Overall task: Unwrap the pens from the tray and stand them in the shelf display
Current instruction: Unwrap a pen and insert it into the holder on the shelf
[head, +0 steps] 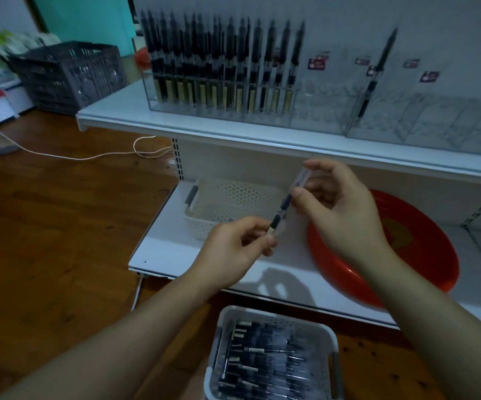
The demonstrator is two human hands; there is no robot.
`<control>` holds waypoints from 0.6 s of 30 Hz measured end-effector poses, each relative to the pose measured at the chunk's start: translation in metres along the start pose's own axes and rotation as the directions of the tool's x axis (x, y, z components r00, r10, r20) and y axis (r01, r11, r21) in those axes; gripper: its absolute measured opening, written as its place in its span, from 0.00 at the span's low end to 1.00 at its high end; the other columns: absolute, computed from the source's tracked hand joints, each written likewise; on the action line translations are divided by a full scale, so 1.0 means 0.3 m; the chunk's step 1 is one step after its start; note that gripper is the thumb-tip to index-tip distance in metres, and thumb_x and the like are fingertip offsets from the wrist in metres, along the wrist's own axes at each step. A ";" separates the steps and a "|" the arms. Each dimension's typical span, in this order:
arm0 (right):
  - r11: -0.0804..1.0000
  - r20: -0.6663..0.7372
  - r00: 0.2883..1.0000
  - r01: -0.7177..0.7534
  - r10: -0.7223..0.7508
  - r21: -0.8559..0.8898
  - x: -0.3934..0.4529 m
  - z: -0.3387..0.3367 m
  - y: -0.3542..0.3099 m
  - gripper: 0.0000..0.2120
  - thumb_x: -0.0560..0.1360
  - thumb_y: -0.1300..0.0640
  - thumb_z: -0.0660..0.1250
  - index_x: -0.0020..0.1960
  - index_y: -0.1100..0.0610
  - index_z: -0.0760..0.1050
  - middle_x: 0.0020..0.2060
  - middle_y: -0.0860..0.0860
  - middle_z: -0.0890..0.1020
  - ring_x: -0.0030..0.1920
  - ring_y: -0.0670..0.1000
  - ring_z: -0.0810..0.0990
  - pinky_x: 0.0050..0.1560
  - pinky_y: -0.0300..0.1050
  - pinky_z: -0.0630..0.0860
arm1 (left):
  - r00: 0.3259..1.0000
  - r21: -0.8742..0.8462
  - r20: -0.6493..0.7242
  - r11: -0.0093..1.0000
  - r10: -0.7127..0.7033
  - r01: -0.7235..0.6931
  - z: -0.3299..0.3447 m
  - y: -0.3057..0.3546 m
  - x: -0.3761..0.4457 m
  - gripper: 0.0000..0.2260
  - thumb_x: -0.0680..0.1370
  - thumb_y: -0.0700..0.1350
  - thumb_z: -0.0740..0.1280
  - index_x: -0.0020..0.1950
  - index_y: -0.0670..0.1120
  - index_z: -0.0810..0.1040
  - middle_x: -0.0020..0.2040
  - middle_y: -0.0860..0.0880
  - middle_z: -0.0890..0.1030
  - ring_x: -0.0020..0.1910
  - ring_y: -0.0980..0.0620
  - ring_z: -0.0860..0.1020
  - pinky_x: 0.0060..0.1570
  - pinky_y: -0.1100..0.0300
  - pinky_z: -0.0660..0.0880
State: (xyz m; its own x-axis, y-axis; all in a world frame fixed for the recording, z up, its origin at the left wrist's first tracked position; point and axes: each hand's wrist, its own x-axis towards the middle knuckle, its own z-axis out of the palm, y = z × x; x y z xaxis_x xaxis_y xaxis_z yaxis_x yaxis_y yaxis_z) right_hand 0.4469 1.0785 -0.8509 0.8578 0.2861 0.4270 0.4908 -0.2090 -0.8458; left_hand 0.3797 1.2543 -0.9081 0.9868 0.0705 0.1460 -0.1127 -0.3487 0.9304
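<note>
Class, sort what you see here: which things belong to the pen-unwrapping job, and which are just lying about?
Belong: wrapped pen pinched between left hand and right hand; tray of wrapped pens; clear shelf display.

Lying about: red dish; white basket; dark crate; white cord.
</note>
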 end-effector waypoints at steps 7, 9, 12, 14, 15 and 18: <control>0.987 -0.090 0.985 0.142 -0.149 -0.076 0.128 -0.044 -0.163 0.16 0.77 0.59 0.72 0.61 0.47 0.73 0.41 0.49 0.85 0.42 0.47 0.85 0.48 0.53 0.83 | 0.938 0.158 -0.178 0.949 0.298 -0.272 -0.054 0.149 0.074 0.10 0.79 0.46 0.71 0.60 0.50 0.82 0.48 0.55 0.85 0.48 0.58 0.82 0.50 0.58 0.79; 0.978 -0.146 0.968 0.197 -0.205 -0.063 0.192 -0.068 -0.222 0.15 0.78 0.59 0.72 0.61 0.48 0.71 0.41 0.50 0.85 0.41 0.48 0.86 0.47 0.52 0.84 | 0.889 0.186 -0.270 0.926 0.369 -0.328 -0.078 0.203 0.116 0.13 0.79 0.46 0.71 0.63 0.48 0.80 0.51 0.54 0.83 0.50 0.57 0.81 0.49 0.61 0.78; 0.962 -0.230 0.934 0.270 -0.272 -0.042 0.284 -0.094 -0.292 0.15 0.79 0.59 0.71 0.62 0.51 0.70 0.41 0.53 0.84 0.41 0.50 0.86 0.45 0.51 0.84 | 0.832 0.302 -0.310 0.878 0.460 -0.373 -0.112 0.264 0.166 0.16 0.79 0.49 0.70 0.65 0.47 0.77 0.55 0.54 0.79 0.54 0.57 0.78 0.52 0.62 0.77; 0.955 -0.276 0.915 0.293 -0.295 -0.052 0.335 -0.101 -0.319 0.15 0.79 0.60 0.70 0.63 0.53 0.70 0.41 0.54 0.84 0.42 0.49 0.86 0.45 0.48 0.84 | 0.794 0.427 -0.319 0.827 0.517 -0.367 -0.135 0.286 0.192 0.16 0.80 0.50 0.68 0.66 0.46 0.77 0.58 0.52 0.78 0.59 0.55 0.76 0.57 0.59 0.76; 0.952 -0.295 0.906 0.301 -0.303 -0.052 0.359 -0.103 -0.332 0.16 0.79 0.60 0.70 0.64 0.54 0.70 0.41 0.54 0.83 0.42 0.49 0.86 0.45 0.46 0.84 | 0.780 0.485 -0.331 0.805 0.531 -0.342 -0.146 0.296 0.208 0.17 0.80 0.50 0.67 0.66 0.45 0.77 0.60 0.51 0.78 0.62 0.53 0.75 0.60 0.58 0.74; 0.946 -0.339 0.885 0.321 -0.318 -0.050 0.429 -0.098 -0.361 0.15 0.79 0.59 0.69 0.63 0.52 0.70 0.42 0.55 0.83 0.42 0.50 0.86 0.47 0.48 0.84 | 0.767 0.608 -0.380 0.765 0.517 -0.215 -0.179 0.318 0.261 0.20 0.80 0.52 0.66 0.69 0.45 0.75 0.65 0.49 0.75 0.67 0.50 0.69 0.64 0.62 0.63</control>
State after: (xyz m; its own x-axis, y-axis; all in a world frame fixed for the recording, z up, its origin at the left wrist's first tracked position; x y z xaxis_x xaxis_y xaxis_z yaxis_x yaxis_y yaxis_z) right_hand 0.5087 1.1106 -0.6951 0.6549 0.0027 0.7557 0.7471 -0.1526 -0.6469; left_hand 0.4400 1.2767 -0.7900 0.6539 0.2289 0.7211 -0.2273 -0.8497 0.4758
